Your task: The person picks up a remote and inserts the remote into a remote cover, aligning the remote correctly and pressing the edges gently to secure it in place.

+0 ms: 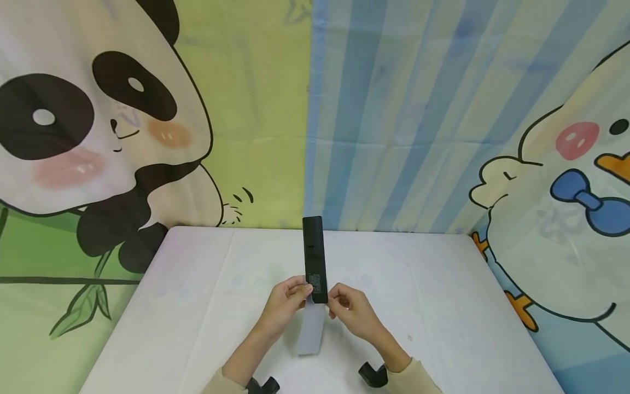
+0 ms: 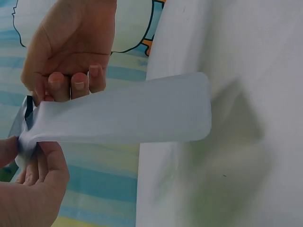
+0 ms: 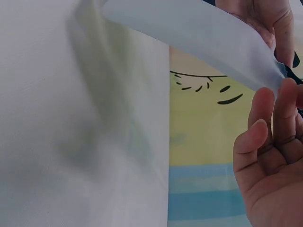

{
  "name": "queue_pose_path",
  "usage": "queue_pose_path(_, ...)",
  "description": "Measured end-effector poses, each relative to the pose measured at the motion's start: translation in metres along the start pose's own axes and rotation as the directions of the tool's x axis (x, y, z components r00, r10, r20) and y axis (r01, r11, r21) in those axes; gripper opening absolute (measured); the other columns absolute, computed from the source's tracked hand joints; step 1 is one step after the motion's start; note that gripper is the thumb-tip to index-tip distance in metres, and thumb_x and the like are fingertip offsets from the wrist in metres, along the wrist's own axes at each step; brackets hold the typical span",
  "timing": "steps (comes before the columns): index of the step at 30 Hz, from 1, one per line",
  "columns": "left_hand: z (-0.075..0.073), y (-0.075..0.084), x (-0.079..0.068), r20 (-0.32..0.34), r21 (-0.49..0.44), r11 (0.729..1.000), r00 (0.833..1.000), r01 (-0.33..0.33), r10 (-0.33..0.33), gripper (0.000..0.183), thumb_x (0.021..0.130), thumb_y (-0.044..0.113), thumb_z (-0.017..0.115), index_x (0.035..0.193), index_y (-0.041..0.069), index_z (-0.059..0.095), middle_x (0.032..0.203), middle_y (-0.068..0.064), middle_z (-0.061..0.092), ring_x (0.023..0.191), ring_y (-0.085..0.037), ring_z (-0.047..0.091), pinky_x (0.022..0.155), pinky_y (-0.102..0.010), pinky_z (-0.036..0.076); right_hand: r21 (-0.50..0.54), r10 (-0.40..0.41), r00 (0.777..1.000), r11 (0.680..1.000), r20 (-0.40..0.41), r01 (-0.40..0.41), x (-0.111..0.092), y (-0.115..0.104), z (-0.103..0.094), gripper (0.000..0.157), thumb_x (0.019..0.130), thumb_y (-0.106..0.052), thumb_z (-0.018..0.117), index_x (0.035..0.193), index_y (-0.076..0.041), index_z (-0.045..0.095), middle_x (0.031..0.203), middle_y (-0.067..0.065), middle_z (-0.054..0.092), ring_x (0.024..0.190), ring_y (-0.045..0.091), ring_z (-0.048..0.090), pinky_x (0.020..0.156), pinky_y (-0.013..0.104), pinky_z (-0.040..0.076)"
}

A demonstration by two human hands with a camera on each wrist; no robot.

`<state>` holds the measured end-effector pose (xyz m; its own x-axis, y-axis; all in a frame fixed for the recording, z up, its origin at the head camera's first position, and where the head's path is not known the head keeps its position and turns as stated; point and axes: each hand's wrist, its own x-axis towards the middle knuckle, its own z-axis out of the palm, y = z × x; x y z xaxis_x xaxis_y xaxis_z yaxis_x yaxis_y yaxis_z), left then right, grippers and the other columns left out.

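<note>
A slim black remote control (image 1: pixel 313 246) stands nearly upright over the table, a small printed label near its lower end. From that end hangs a long whitish soft sleeve (image 1: pixel 310 331), its closed, rounded end pointing down. My left hand (image 1: pixel 285 298) pinches the mouth of the sleeve beside the remote, thumb in front. On the other side, my right hand (image 1: pixel 355 312) grips the sleeve's edge at the remote's lower corner. In the left wrist view the sleeve (image 2: pixel 128 111) is bunched at its mouth, where a dark edge shows. The right wrist view shows the sleeve (image 3: pixel 199 33) stretching away from the fingers.
A white table (image 1: pixel 236 262) lies under both hands. Behind it hangs a cloth backdrop (image 1: pixel 394 109) with a panda, stripes and a white bird. Black devices (image 1: pixel 374 375) sit at both wrists, by the beige sleeve cuffs (image 1: pixel 412 377).
</note>
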<state>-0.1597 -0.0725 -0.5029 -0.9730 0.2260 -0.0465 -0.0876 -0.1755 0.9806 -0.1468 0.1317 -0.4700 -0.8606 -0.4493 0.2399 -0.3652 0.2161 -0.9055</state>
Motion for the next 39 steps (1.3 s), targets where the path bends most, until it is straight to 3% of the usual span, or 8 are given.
queue_pose_path(3, 0.001, 0.002, 0.0, -0.015, 0.027, 0.999, 1.0, -0.023, 0.024, 0.036, 0.098, 0.016, 0.067, 0.122, -0.011, 0.06, 0.104, -0.012, 0.071, 0.091, -0.014, 0.066, 0.081, -0.027, 0.054, 0.018, 0.015, 1.0, 1.0, -0.005, -0.015, 0.0, 0.0, -0.001, 0.012, 0.097, 0.008, 0.055, 0.087, 0.004, 0.06, 0.07, 0.02, 0.06, 0.06, 0.013, 0.058, 0.054, 0.021, 0.041)
queue_pose_path(7, 0.002, 0.002, 0.0, -0.044, 0.097, 0.994, 0.997, -0.058, 0.063, 0.031, 0.098, 0.013, 0.067, 0.12, -0.009, 0.063, 0.102, -0.014, 0.07, 0.091, -0.017, 0.067, 0.081, -0.028, 0.055, 0.037, 0.025, 1.0, 0.999, -0.013, -0.025, 0.0, 0.01, 0.0, 0.014, 0.097, 0.01, 0.052, 0.087, 0.005, 0.06, 0.07, 0.023, 0.059, 0.059, 0.012, 0.057, 0.053, 0.023, 0.045)
queue_pose_path(13, 0.004, 0.002, -0.002, -0.053, 0.299, 0.944, 0.986, -0.137, 0.16, 0.034, 0.098, 0.02, 0.068, 0.122, -0.003, 0.064, 0.11, -0.012, 0.068, 0.105, -0.024, 0.066, 0.089, -0.031, 0.053, 0.084, 0.064, 0.997, 0.995, -0.044, -0.06, 0.0, 0.031, 0.002, 0.018, 0.098, 0.011, 0.048, 0.087, 0.004, 0.06, 0.068, 0.021, 0.058, 0.056, 0.025, 0.057, 0.053, 0.026, 0.048)
queue_pose_path(16, 0.005, 0.001, -0.002, -0.028, 0.333, 0.929, 0.983, -0.164, 0.184, 0.036, 0.098, 0.023, 0.068, 0.123, -0.002, 0.064, 0.111, -0.011, 0.067, 0.106, -0.025, 0.065, 0.091, -0.031, 0.052, 0.134, 0.054, 0.996, 0.99, -0.073, -0.044, 0.0, 0.033, 0.002, 0.017, 0.1, 0.007, 0.051, 0.084, 0.003, 0.058, 0.068, 0.02, 0.058, 0.057, 0.031, 0.056, 0.053, 0.026, 0.048)
queue_pose_path(24, 0.001, -0.002, -0.008, 0.02, 0.316, 0.929, 0.98, -0.193, 0.197, 0.036, 0.098, 0.023, 0.067, 0.122, -0.004, 0.064, 0.11, -0.014, 0.069, 0.105, -0.027, 0.067, 0.088, -0.029, 0.054, 0.137, 0.03, 0.999, 0.99, -0.021, -0.027, -0.001, 0.037, 0.0, 0.015, 0.099, -0.009, 0.064, 0.085, -0.006, 0.06, 0.07, 0.02, 0.06, 0.06, 0.02, 0.058, 0.057, 0.028, 0.049)
queue_pose_path(28, -0.001, -0.003, -0.009, 0.015, 0.286, 0.943, 0.984, -0.173, 0.176, 0.037, 0.098, 0.024, 0.068, 0.122, -0.003, 0.064, 0.109, -0.014, 0.071, 0.102, -0.024, 0.069, 0.085, -0.029, 0.055, 0.117, 0.032, 0.999, 0.993, -0.02, -0.029, -0.002, 0.04, -0.003, 0.012, 0.098, -0.012, 0.067, 0.089, -0.008, 0.06, 0.077, 0.013, 0.061, 0.063, 0.028, 0.058, 0.058, 0.028, 0.05)
queue_pose_path(35, 0.0, -0.002, -0.01, 0.002, 0.206, 0.97, 0.991, -0.131, 0.133, 0.037, 0.097, 0.024, 0.07, 0.12, -0.004, 0.064, 0.107, -0.015, 0.071, 0.098, -0.022, 0.071, 0.081, -0.03, 0.056, 0.06, 0.012, 0.993, 0.998, -0.121, -0.005, 0.007, 0.034, -0.007, 0.01, 0.097, 0.0, 0.064, 0.105, -0.001, 0.059, 0.093, 0.011, 0.059, 0.076, 0.02, 0.057, 0.059, 0.028, 0.05)
queue_pose_path(39, 0.003, -0.004, -0.009, 0.045, 0.17, 0.978, 0.992, -0.123, 0.117, 0.035, 0.097, 0.021, 0.07, 0.12, -0.004, 0.065, 0.106, -0.015, 0.071, 0.096, -0.02, 0.071, 0.082, -0.03, 0.056, 0.08, 0.015, 0.985, 0.997, -0.174, -0.001, 0.017, 0.03, -0.014, 0.03, 0.099, -0.001, 0.061, 0.128, 0.003, 0.053, 0.1, 0.016, 0.063, 0.081, 0.031, 0.059, 0.064, 0.036, 0.054)
